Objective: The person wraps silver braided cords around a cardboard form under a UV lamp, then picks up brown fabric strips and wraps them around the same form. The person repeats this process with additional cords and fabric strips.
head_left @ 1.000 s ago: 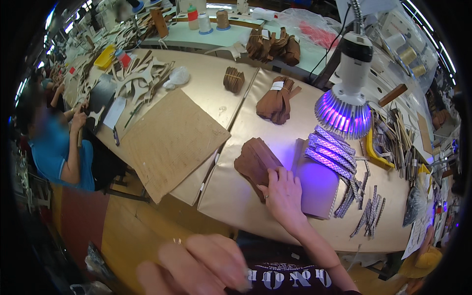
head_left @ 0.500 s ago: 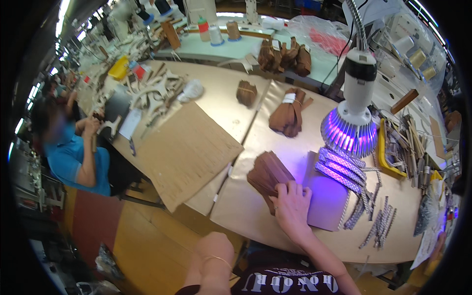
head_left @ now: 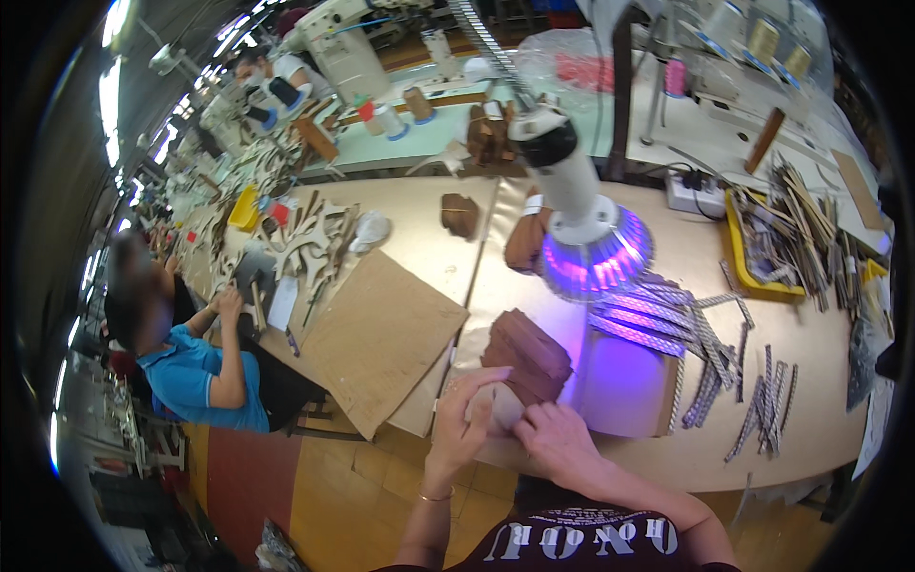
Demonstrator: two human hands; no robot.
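Your left hand (head_left: 464,419) grasps a pale, rounded piece (head_left: 503,404), its thumb lying over the face and its fingers along the far side, at the near edge of the table (head_left: 701,456). Your right hand (head_left: 558,437) is just beside it, fingers curled in at the piece's right edge; whether they pinch it or only rest against it, you cannot tell from here. The brown stack (head_left: 531,355) lies on the table directly beyond your hands, its flat pieces layered and slightly fanned, with no band showing around it. As for how far along things are, the pale piece is picked up and between your hands, but no finished change shows on it, so handling it looks to be under way rather than complete. The brown stack is unbound, while the small brown bundle (head_left: 459,216) farther off is banded, and another brown bundle (head_left: 524,240) with a white wrap is partly hidden behind the lit lamp (head_left: 596,250). How many brown pieces are dealt with and how many are left cannot be counted, since their edges blur together. To the right, patterned strips (head_left: 640,322) lie across a tan panel (head_left: 624,381) under the purple light, and shorter strips (head_left: 765,405) lie loose near the table's edge, both apart from your hands.
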